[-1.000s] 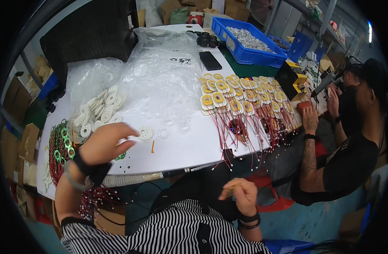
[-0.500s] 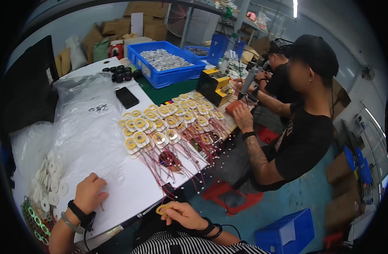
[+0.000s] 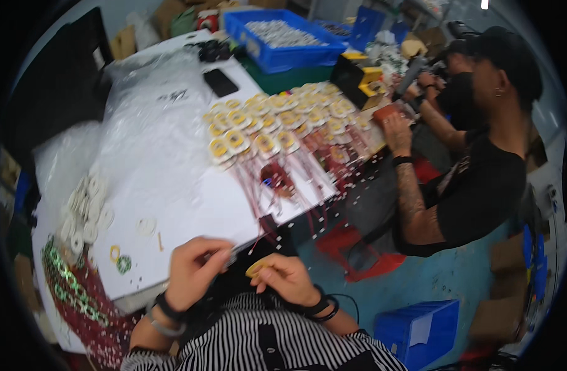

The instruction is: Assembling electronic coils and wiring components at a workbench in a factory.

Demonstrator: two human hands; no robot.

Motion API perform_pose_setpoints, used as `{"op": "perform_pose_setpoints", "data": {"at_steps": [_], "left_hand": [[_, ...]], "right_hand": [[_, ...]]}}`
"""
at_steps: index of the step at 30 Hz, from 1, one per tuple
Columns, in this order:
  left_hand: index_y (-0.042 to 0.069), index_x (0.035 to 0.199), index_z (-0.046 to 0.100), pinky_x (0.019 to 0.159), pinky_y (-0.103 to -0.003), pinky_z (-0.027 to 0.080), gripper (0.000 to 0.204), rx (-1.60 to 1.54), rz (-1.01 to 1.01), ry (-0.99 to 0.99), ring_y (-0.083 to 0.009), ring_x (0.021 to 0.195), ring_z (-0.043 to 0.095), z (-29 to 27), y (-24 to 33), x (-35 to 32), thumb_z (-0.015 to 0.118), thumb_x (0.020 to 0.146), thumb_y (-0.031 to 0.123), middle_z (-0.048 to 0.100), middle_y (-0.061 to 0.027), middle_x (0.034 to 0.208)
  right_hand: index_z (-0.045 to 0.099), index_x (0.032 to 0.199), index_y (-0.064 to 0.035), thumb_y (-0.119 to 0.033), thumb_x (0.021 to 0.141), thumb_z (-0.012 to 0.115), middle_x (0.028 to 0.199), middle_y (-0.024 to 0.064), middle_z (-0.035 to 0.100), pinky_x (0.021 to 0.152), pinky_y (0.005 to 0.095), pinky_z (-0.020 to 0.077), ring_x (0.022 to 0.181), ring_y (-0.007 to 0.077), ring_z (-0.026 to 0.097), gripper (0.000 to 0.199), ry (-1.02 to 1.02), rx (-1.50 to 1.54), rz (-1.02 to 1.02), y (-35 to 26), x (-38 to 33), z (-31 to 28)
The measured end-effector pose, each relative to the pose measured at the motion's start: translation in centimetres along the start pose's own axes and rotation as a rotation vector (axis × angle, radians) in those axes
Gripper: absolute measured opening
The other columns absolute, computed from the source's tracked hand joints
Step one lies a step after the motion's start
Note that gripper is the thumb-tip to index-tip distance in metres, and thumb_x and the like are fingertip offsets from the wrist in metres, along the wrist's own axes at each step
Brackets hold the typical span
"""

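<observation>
My right hand (image 3: 287,281) is closed in a pinch on a flat yellow ring (image 3: 257,267), just past the table's front edge. Close by on its left, my left hand (image 3: 200,272) has thumb and fingers together, with a small greyish thing (image 3: 230,257) at the tips, too blurred to name. Left of that hand, a white disc (image 3: 146,226), another yellow ring (image 3: 115,253), a green ring-shaped board (image 3: 124,264) and a short tan stick (image 3: 161,242) lie on the white tabletop (image 3: 178,213).
Rows of white-and-yellow round parts (image 3: 266,144) with red wires cover the table's right side. White discs (image 3: 85,210) and green boards (image 3: 73,290) heap at left. Beyond are a phone (image 3: 221,82) and blue bin (image 3: 283,40). A co-worker (image 3: 481,167) sits at right.
My left hand has left the tabletop and come right, next to my right hand, with something small in its fingertips. My right hand keeps the yellow ring. The whole view has shifted.
</observation>
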State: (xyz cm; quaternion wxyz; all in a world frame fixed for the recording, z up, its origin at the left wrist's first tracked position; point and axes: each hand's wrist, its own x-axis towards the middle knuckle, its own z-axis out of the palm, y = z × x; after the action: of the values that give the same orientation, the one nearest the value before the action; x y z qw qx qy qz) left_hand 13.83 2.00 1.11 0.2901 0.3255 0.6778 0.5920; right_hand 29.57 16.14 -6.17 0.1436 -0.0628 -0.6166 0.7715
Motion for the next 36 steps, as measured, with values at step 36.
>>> {"op": "perform_pose_setpoints", "data": {"at_steps": [36], "left_hand": [[-0.004,0.119,0.054,0.086,-0.025,0.051,0.026,-0.488,-0.045,-0.207,-0.0132,0.097,0.065,1.8,-5.8,-0.1,0.058,0.094,0.003,0.067,-0.0128,0.111]], "right_hand": [[0.051,0.121,0.0025,-0.011,0.098,0.054,0.098,0.0100,0.067,0.060,0.0195,0.0517,0.072,0.0086,0.063,0.027,0.308,-0.027,-0.032,1.6,0.9,2.6]]}}
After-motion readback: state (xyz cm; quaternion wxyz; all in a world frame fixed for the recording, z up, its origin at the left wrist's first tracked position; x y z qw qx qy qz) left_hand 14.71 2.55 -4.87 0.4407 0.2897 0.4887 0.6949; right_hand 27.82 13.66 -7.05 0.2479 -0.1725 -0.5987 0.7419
